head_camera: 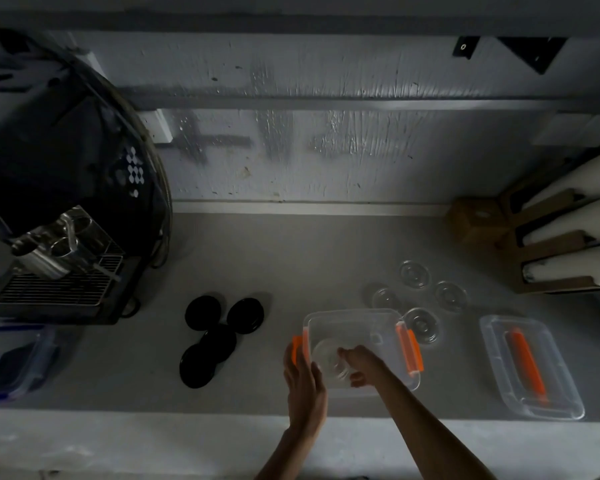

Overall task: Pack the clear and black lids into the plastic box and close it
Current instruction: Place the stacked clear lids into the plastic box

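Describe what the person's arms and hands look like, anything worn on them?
Both arms are bare as far as the picture shows: no sleeves, gloves, watch or bands. The left hand and right hand show no rings that I can make out, though the dim light hides fine detail on the fingers.

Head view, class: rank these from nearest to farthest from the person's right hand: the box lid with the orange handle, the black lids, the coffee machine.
From the right hand:
1. Black lids, on the counter to its left.
2. Box lid with the orange handle, at the right; nearly as close.
3. Coffee machine, far left, at the back.
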Available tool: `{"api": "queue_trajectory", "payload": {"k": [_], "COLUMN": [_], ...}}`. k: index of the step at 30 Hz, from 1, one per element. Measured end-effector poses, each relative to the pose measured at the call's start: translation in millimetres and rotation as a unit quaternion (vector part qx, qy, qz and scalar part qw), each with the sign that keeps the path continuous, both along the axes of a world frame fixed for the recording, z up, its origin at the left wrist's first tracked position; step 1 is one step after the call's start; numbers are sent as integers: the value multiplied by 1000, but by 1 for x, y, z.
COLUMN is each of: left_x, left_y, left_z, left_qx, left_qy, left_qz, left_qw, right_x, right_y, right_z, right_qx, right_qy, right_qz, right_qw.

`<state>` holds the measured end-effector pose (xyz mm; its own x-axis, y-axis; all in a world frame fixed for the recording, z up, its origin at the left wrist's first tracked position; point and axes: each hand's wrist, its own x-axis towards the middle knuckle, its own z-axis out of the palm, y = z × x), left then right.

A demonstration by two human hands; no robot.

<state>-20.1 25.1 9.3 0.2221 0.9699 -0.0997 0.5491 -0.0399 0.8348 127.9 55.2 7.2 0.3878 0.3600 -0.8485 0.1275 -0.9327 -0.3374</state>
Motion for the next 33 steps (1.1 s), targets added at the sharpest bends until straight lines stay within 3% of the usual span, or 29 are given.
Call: {"api": "queue_trajectory", "payload": {"k": [9, 14, 16, 18, 22, 24, 26, 28, 31, 33], "left_x": [2, 12, 26, 49, 125, 171, 216, 250, 281, 287], "left_y": [2, 3, 2, 2, 31, 58, 89, 116, 143, 148], "left_z": [3, 2, 7, 15, 30, 35, 35, 27, 2, -20], "left_qx": [-14, 35, 39, 91, 257, 287, 246, 137, -12, -56], "left_qy": [43, 138, 171, 175, 152, 148, 167, 258, 371, 405], "left_qz": [5, -2, 13, -4, -64, -82, -114, -163, -213, -231], "left_qw": [999, 990, 984, 980, 952, 943, 948, 942, 904, 883], "right_x": [-1, 18, 43, 81, 177, 211, 230, 238, 233, 227], "right_y": [-4, -18, -31, -47, -66, -62, -53, -44, -30, -24], "right_z": [7, 26, 35, 42, 33, 17, 0, -17, -37, -47], "right_qx": [29, 159, 234, 272, 192, 148, 123, 110, 93, 75], "right_qy": [-28, -118, -160, -147, -216, -199, -167, -148, -170, -206], "right_qz": [47, 109, 75, -11, -51, -49, -29, -17, 5, 30], "right_qw": [998, 974, 956, 951, 956, 967, 978, 983, 981, 975]}}
